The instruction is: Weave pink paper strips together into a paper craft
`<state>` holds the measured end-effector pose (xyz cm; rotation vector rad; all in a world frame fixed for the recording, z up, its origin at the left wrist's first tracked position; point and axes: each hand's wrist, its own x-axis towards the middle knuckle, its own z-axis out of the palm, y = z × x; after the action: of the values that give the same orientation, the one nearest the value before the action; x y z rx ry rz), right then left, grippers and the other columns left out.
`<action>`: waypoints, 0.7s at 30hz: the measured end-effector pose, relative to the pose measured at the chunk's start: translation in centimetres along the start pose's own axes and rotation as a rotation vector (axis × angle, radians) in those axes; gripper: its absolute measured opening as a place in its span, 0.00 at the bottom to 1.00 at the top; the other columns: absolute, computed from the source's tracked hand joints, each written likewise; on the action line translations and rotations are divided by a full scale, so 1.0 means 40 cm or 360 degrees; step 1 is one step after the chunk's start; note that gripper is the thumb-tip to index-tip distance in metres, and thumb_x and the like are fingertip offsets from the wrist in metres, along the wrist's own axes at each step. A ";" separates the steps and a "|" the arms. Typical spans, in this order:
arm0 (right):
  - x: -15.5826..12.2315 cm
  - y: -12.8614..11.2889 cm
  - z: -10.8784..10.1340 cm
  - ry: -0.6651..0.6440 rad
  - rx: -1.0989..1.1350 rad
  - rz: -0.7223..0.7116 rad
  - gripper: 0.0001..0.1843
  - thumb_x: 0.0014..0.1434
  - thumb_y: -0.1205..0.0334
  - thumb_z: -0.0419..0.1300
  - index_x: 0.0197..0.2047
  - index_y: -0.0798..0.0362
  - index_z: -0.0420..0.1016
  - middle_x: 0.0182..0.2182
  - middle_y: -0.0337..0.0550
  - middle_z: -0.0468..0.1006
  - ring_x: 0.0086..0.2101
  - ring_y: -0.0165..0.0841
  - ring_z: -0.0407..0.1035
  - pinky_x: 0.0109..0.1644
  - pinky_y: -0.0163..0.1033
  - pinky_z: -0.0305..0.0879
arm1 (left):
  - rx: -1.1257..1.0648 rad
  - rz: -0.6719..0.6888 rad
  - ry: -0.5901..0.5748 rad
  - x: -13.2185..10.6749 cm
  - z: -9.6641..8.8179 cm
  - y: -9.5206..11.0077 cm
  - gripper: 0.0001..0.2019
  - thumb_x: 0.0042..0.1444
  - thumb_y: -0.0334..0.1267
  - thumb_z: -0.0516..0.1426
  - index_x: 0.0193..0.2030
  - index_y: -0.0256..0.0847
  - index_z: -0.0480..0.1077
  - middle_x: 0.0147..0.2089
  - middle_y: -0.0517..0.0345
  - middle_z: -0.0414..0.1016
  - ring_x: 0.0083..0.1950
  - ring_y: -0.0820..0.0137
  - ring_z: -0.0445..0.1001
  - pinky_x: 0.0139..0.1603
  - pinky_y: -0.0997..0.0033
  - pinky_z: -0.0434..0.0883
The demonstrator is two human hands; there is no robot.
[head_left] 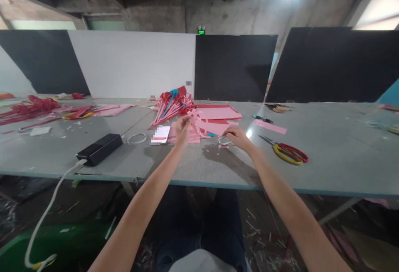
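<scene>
My left hand (183,127) is closed in a pinch on a pink paper strip flower (193,116), whose loose strips hang down to the right. Below and behind it lie pink paper sheets (187,138). Over the table, my right hand (237,136) has its fingers bent together on a small whitish ring (222,140), perhaps a roll; its exact kind is too small to tell. A pink sheet (215,127) lies between the two hands. Just beyond my left hand rests a bundle of pink and red paper flowers (174,104) with pink stems and a blue tie.
Scissors (288,153) with red and yellow handles lie right of my right hand, near a pink strip (270,126). Left are a phone (161,135), a white cable coil (136,138) and a black power bank (99,149). Upright black and white boards (134,64) line the table's back.
</scene>
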<state>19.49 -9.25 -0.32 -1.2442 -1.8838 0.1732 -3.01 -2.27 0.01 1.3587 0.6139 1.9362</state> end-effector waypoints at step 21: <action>0.001 0.045 0.054 0.0000 -0.0127 -0.0161 0.13 0.56 0.71 0.51 0.38 0.51 0.76 0.38 0.47 0.78 0.40 0.36 0.72 0.47 0.43 0.66 | 0.0025 -0.0005 -0.0014 -0.006 0.001 0.006 0.05 0.48 0.26 0.60 0.32 0.39 0.72 0.33 0.58 0.75 0.33 0.75 0.72 0.36 0.75 0.69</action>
<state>19.21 -7.64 -2.61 -1.1978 -1.9655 0.0447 -2.98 -2.60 0.06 1.3744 0.6277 1.9260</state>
